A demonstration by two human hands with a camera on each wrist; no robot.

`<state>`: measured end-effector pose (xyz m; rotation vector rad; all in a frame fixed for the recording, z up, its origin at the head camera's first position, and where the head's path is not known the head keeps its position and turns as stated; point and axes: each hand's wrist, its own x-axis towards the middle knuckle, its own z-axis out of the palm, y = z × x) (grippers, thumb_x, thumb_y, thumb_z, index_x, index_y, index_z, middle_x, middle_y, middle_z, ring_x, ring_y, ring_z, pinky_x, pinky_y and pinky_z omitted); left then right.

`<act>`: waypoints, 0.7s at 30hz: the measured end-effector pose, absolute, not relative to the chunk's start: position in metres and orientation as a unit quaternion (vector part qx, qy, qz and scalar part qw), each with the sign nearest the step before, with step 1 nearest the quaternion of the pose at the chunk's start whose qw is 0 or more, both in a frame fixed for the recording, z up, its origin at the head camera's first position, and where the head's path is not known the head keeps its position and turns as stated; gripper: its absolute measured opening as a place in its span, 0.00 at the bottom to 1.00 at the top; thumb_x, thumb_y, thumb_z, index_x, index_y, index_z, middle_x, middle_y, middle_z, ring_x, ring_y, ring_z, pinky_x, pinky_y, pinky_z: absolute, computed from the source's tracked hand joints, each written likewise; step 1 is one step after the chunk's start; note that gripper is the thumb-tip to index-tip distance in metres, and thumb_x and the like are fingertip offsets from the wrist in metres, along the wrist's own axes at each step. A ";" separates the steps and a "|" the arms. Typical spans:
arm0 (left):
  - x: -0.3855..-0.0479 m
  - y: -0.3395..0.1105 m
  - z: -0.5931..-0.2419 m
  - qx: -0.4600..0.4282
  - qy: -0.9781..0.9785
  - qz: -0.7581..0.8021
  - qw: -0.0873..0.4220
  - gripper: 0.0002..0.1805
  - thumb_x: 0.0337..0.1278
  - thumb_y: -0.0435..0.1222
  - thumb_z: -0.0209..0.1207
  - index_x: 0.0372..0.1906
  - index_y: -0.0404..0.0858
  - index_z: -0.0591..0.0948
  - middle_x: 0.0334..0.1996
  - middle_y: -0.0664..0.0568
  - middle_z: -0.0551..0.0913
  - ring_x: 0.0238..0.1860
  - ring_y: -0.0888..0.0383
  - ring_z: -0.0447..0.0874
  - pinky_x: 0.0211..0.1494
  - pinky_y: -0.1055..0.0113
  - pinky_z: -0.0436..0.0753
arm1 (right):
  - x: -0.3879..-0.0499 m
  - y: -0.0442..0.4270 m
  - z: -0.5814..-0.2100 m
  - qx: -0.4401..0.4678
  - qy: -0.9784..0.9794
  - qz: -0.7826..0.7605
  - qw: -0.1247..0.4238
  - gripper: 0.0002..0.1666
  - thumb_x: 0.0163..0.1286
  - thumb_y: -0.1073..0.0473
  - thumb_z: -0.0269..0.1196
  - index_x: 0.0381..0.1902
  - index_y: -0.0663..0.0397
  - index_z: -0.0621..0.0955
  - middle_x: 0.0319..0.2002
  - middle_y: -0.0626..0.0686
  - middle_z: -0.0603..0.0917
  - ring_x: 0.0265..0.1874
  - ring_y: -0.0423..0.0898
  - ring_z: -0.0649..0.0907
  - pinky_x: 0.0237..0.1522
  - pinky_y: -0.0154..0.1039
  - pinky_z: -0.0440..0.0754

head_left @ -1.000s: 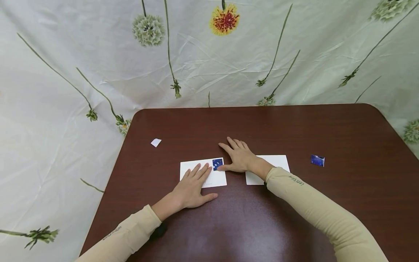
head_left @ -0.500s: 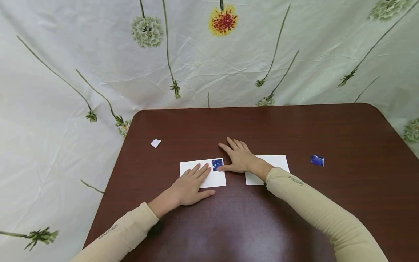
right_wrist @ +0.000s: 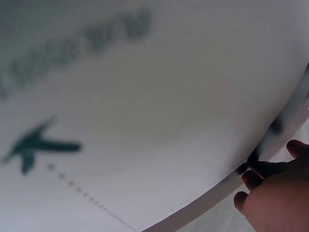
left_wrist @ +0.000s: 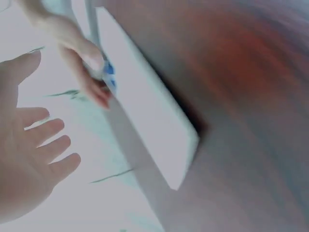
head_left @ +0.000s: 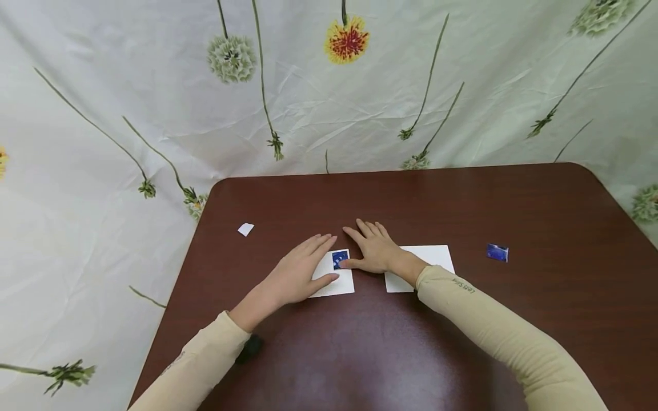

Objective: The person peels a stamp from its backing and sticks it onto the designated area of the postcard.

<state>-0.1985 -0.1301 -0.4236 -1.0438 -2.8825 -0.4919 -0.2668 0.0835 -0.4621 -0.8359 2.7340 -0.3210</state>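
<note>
A white card or envelope [head_left: 336, 283] with a blue stamp-like square [head_left: 339, 258] at its upper right lies near the table's middle. My left hand [head_left: 296, 274], fingers straight, is over its left part; in the left wrist view this hand [left_wrist: 31, 154] is raised clear of the white piece [left_wrist: 145, 106]. My right hand [head_left: 375, 251] is spread, its thumb on the blue square's lower edge. Under the right wrist lies a second white piece [head_left: 429, 257], partly hidden. In the right wrist view the hand [right_wrist: 280, 193] shows at the lower right, beyond a large blurred pale surface.
A small white scrap [head_left: 245, 229] lies at the table's back left. To the right is a small blue packet or piece [head_left: 497, 253]. A floral cloth [head_left: 308, 103] hangs behind and left of the dark red table [head_left: 488, 200].
My left hand has lifted from the card and moved slightly up and away in the head view, its fingers now closer together. The right hand keeps its place.
</note>
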 end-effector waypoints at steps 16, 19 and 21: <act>-0.195 -0.088 -0.376 -0.344 -0.838 -0.404 0.125 0.19 0.58 0.34 0.63 0.55 0.42 0.80 0.40 0.55 0.83 0.46 0.59 0.78 0.48 0.61 0.76 | -0.250 0.219 -0.443 -0.144 0.954 -0.259 -0.054 0.15 0.68 0.60 0.61 0.50 0.63 0.80 0.53 0.66 0.75 0.53 0.67 0.70 0.53 0.64 0.64; -0.192 -0.080 -0.373 -0.378 -0.801 -0.444 0.139 0.17 0.56 0.31 0.64 0.53 0.40 0.81 0.38 0.55 0.84 0.43 0.60 0.79 0.45 0.63 0.76 | -0.241 0.258 -0.442 -0.092 0.959 -0.265 -0.028 0.14 0.70 0.62 0.58 0.49 0.65 0.79 0.52 0.70 0.74 0.53 0.69 0.69 0.53 0.64 0.64; -0.191 -0.073 -0.370 -0.396 -0.779 -0.463 0.146 0.17 0.55 0.30 0.64 0.51 0.38 0.82 0.38 0.55 0.84 0.41 0.59 0.80 0.43 0.64 0.76 | -0.236 0.282 -0.443 -0.058 0.961 -0.271 -0.012 0.14 0.70 0.63 0.57 0.50 0.67 0.78 0.52 0.72 0.72 0.54 0.70 0.68 0.52 0.63 0.65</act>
